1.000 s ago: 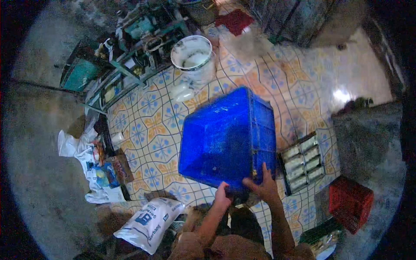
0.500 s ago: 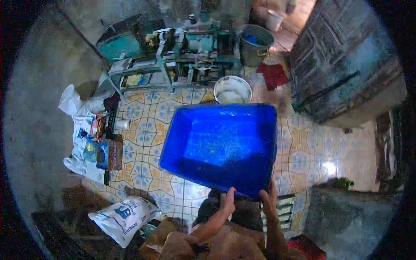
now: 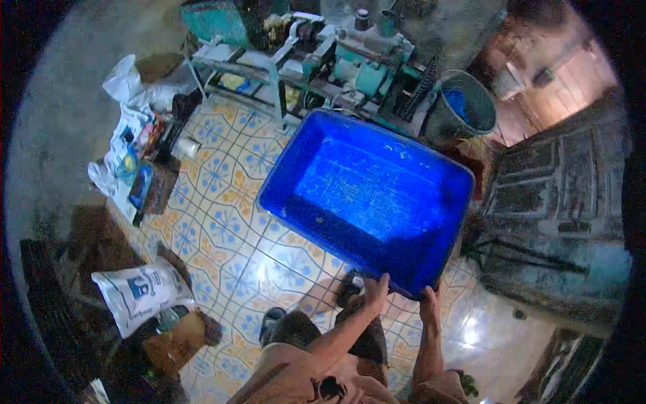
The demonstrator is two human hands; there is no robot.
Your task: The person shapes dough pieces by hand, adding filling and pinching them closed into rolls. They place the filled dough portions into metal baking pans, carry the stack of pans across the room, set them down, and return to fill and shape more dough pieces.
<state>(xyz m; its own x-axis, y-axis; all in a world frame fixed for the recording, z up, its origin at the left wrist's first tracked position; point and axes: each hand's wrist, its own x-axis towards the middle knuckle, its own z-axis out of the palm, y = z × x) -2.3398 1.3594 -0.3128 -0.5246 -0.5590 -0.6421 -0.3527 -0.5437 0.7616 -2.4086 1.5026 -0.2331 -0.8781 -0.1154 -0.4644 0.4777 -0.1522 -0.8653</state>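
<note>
A large rectangular blue plastic tub (image 3: pixel 350 182) hangs in front of me, tilted so that its inside faces up at me. Its inner floor looks scuffed, with pale smears and a dark shadow on the near side. My left hand (image 3: pixel 378 291) grips the near rim, thumb over the edge. Close beside it, my right hand (image 3: pixel 431 303) is closed on the rim at the near right corner. The fingers beneath the rim are hidden on both hands.
A green machine on a metal frame (image 3: pixel 363 74) stands beyond the tub, beside a grey bin (image 3: pixel 464 101) with something blue inside. A wooden door (image 3: pixel 538 182) is at right. A white printed sack (image 3: pixel 145 296) lies lower left; bags and boxes (image 3: pixel 134 161) line the left.
The view has turned, and the tub, still in both hands, now sits further right and slanted. It hides the white bucket seen before. My feet have come into view below.
</note>
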